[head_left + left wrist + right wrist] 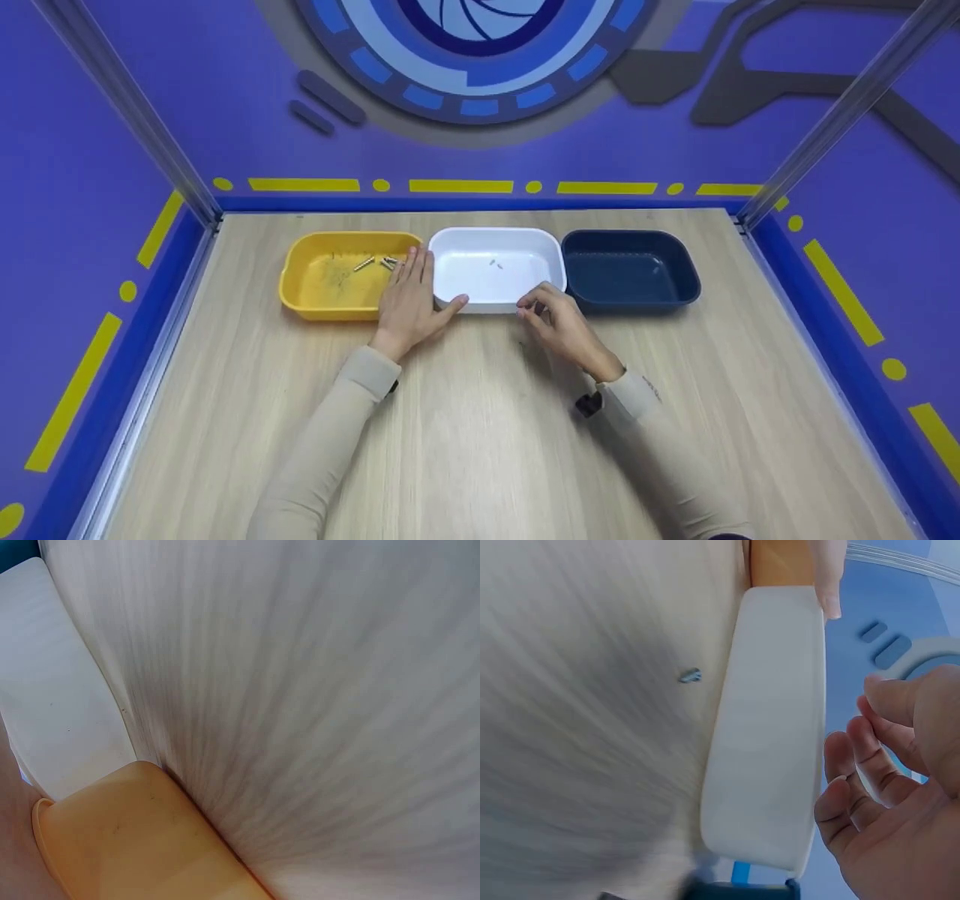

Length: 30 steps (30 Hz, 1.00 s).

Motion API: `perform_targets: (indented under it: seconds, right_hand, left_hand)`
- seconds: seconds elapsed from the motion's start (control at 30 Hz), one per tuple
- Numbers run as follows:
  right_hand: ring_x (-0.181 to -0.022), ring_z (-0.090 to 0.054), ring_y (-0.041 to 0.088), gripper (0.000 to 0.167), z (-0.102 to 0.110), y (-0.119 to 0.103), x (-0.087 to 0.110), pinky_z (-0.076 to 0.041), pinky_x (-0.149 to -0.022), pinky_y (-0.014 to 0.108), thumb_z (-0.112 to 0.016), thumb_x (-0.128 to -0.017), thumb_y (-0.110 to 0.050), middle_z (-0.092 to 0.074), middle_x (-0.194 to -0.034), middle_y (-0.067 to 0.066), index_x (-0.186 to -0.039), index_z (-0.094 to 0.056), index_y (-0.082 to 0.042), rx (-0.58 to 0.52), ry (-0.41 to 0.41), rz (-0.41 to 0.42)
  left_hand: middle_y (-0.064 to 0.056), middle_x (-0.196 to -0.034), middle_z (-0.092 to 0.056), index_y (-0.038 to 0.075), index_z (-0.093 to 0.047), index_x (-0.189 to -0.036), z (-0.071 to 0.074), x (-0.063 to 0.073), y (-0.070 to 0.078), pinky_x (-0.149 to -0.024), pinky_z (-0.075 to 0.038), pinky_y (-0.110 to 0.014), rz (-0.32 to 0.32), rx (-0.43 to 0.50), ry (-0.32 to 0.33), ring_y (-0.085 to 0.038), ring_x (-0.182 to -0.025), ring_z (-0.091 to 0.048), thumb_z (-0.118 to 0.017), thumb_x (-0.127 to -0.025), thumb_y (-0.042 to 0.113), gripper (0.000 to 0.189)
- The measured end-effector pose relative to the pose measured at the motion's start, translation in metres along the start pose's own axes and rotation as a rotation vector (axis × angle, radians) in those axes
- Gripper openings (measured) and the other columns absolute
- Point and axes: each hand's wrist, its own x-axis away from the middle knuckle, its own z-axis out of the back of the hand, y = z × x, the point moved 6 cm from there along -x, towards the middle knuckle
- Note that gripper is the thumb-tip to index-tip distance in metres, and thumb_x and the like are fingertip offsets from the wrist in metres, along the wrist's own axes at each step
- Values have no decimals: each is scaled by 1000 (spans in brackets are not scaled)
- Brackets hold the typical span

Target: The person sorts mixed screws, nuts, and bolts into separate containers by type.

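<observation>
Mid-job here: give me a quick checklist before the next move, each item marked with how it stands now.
1. Bins in a row: ok. The yellow bin, white bin and dark blue bin stand side by side.
2. Left hand placed: ok. It rests over the yellow bin's end next to the white bin.
3. Right hand empty: cannot tell. Its fingertips are close together; no part shows between them.
4. Table free of loose parts: not ok. A small metal piece lies in front of the white bin.
5. Brass screws inside the yellow bin: ok.
</observation>
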Motion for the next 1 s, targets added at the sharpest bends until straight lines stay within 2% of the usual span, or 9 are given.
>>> perform_targets:
  seconds: [0.17, 0.37, 0.5, 0.7, 1.0]
  right_hand:
    - [-82, -64, 18, 3, -5, 2, 10, -55, -66, 32, -75, -99, -4, -68, -95, 4, -102, -75, -4, -16, -4, -3]
    - [-85, -64, 15, 7, -13, 8, 20, -56, -72, 32, -75, -101, -10, -68, -94, 2, -104, -75, -3, -25, -41, -25]
    - [-86, -64, 15, 8, -17, 14, 26, -58, -76, 34, -75, -101, -12, -68, -98, 1, -104, -76, -5, -11, -66, -74]
    - [-86, -64, 15, 9, -21, 20, 29, -53, -74, 26, -77, -99, -10, -68, -102, 5, -106, -76, -4, 2, -108, -144]
    - [-85, -63, 15, 9, -26, 31, 29, -51, -73, 26, -81, -95, -9, -68, -99, 5, -104, -79, -7, 86, -199, -152]
  left_hand:
    - [-21, -178, -15, -5, -19, -167, 0, 0, 0, -137, -16, -49, 3, 6, -9, -34, -166, -14, -36, -98, 84, 114]
    - [-20, -178, -17, -4, -20, -168, -1, 0, -1, -137, -15, -49, 12, 4, -8, -33, -167, -14, -36, -98, 85, 114]
    - [-21, -177, -20, -5, -22, -167, 0, 0, -1, -136, -17, -50, 6, 0, 3, -35, -166, -16, -37, -98, 84, 114]
    - [-22, -177, -21, -6, -22, -167, 0, 0, 0, -136, -18, -50, 4, 0, 8, -35, -166, -17, -37, -98, 84, 114]
    - [-22, -177, -20, -5, -22, -167, 0, 0, 0, -136, -18, -50, 5, -8, 4, -35, -166, -16, -36, -98, 85, 114]
